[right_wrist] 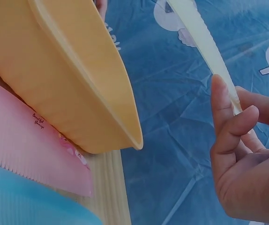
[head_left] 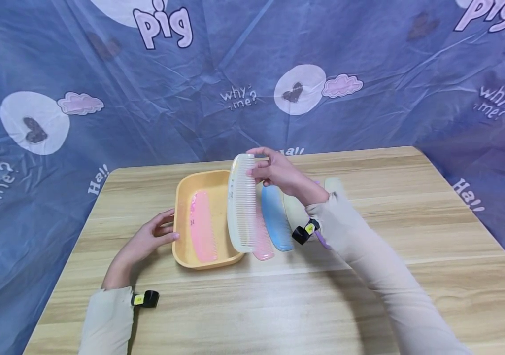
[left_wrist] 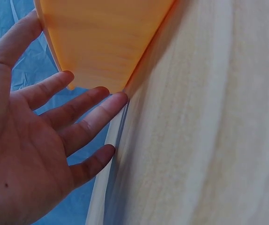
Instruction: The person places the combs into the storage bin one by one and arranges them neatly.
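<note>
One comb is already lying inside the yellow tray [head_left: 220, 209]: a pink comb [head_left: 203, 229], resting flat on the tray's floor towards its left side. A second, the white comb [head_left: 241, 202], is hanging in the air at the tray's right-hand rim, with its teeth facing right in the head view; it is not yet lying in the tray. The right hand [head_left: 274, 170] is pinching it near its upper end, thumb and fingers closing on the thin body, and the right wrist view is showing the comb and the tray well apart at the grip.

The left hand [head_left: 154, 231] is reaching to the tray's left wall; its fingers are spreading wide and nearly straight, touching the outside rather than gripping anything, so it is seemingly just steadying the tray.

What is remaining outside is lying on the table [head_left: 234, 305] to the right of the tray: another pink comb [head_left: 263, 239] just beside it, a blue comb [head_left: 276, 217] next along, and a pale comb [head_left: 294, 209] partly hiding behind the right forearm. Purple and pale green pieces are also peeking out around that sleeve, but the arm is covering too much to tell how many combs are waiting there. By this count, the work is looking closer to its start than its finish.
</note>
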### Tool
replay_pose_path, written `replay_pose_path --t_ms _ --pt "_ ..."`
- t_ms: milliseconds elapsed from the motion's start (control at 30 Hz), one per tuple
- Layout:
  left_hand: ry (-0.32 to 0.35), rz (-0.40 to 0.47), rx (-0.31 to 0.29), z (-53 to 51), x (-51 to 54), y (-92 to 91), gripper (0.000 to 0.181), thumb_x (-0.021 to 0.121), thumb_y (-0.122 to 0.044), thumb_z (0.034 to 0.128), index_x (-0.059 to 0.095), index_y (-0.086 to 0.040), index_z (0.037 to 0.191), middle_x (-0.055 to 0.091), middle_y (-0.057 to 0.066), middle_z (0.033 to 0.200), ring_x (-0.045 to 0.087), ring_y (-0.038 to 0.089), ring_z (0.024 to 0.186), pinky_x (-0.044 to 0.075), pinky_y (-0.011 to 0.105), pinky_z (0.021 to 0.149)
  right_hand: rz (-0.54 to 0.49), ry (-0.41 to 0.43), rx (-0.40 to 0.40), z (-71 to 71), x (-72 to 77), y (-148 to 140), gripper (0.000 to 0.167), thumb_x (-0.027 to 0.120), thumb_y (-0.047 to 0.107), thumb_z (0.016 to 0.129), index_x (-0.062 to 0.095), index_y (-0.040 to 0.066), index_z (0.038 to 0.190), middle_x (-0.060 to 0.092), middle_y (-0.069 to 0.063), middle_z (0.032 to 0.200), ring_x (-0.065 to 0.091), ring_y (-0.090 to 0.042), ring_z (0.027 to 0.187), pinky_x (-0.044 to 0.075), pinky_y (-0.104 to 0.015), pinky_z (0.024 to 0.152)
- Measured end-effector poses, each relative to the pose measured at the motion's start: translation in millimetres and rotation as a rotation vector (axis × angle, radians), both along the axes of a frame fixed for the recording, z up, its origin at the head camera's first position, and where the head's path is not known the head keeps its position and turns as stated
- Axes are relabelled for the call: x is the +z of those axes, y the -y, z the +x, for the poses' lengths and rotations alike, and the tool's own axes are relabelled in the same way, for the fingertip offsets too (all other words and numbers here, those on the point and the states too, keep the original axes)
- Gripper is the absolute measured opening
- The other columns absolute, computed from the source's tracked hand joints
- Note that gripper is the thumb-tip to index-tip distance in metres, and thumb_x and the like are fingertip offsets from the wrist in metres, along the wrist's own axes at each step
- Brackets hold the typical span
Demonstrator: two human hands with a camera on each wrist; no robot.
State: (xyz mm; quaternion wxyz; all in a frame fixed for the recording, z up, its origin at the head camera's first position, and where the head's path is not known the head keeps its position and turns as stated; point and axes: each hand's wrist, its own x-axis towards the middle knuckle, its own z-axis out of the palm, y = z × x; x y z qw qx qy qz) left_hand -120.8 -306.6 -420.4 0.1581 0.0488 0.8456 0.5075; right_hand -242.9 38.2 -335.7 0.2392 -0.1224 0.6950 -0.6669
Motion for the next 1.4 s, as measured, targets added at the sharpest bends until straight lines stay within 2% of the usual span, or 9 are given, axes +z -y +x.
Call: replay_pose_path --t_ms 133,233,333,533,800,900,1100,1400 --pt "0.000 0.007 0.000 -0.2 -0.1 0.0 0.075 0.065 -0.022 0.0928 0.023 -0.007 0.153 0.035 0.026 0.150 0.045 0.043 0.132 0.046 0.017 0.094 0.003 -0.015 0.006 -3.0 -0.5 6 0.053 0.061 0.002 0.091 0.039 0.011 0.138 0.066 0.005 0.076 0.059 -0.011 0.059 0.035 -0.022 0.052" --pt "0.002 0.008 0.001 -0.1 -0.3 0.0 0.076 0.065 -0.023 0.0926 0.023 -0.007 0.153 0.036 0.026 0.150 0.045 0.043 0.132 0.044 0.012 0.091 0.002 -0.017 0.004 -4.7 -1.8 10 0.052 0.061 0.002 0.090 0.040 0.011 0.137 0.066 0.005 0.076 0.059 -0.011 0.060 0.035 -0.022 0.052" --pt "0.004 0.004 0.003 0.0 0.2 -0.1 0.076 0.065 -0.024 0.0925 0.023 -0.008 0.153 0.036 0.025 0.150 0.045 0.042 0.132 0.045 0.014 0.092 0.000 -0.020 -0.006 -5.5 -3.3 14 0.052 0.061 0.001 0.090 0.040 0.011 0.137 0.066 0.006 0.075 0.061 -0.010 0.059 0.034 -0.022 0.052" --pt "0.005 -0.009 0.003 0.0 0.7 -0.2 0.076 0.065 -0.024 0.0927 0.022 -0.008 0.153 0.037 0.025 0.149 0.045 0.042 0.132 0.047 0.027 0.098 0.007 -0.021 -0.023 -7.3 -10.1 23 0.050 0.062 0.001 0.089 0.042 0.010 0.134 0.066 0.006 0.074 0.060 -0.009 0.058 0.034 -0.021 0.051" --pt "0.004 0.004 0.002 -0.4 -0.5 -0.1 0.077 0.065 -0.024 0.0925 0.022 -0.007 0.153 0.038 0.026 0.148 0.045 0.043 0.132 0.044 0.011 0.089 -0.012 -0.014 -0.012 -6.7 -20.1 32 0.050 0.062 -0.002 0.089 0.041 0.008 0.133 0.063 0.003 0.071 0.058 -0.012 0.055 0.037 -0.023 0.049" --pt "0.004 0.011 0.003 -0.3 -0.2 -0.5 0.077 0.066 -0.024 0.0924 0.022 -0.007 0.153 0.038 0.026 0.148 0.045 0.043 0.132 0.044 0.010 0.088 -0.016 -0.022 -0.011 -6.6 -22.1 34 0.050 0.061 -0.003 0.088 0.040 0.008 0.133 0.062 0.002 0.070 0.055 -0.013 0.054 0.037 -0.023 0.049" --pt "0.003 0.014 0.003 0.2 0.0 -0.9 0.077 0.065 -0.023 0.0924 0.022 -0.007 0.153 0.037 0.027 0.148 0.045 0.043 0.132 0.044 0.010 0.088 -0.001 -0.042 0.008 -5.7 -24.7 38 0.050 0.062 -0.003 0.089 0.041 0.008 0.133 0.064 0.002 0.072 0.060 -0.012 0.056 0.042 -0.022 0.050" --pt "0.001 0.018 0.005 1.2 -0.1 -0.8 0.076 0.065 -0.023 0.0925 0.022 -0.007 0.153 0.037 0.027 0.148 0.045 0.043 0.131 0.044 0.010 0.088 0.002 -0.069 0.036 -6.7 -30.6 43 0.051 0.060 -0.005 0.089 0.040 0.005 0.135 0.063 0.001 0.072 0.058 -0.012 0.056 0.041 -0.021 0.048"
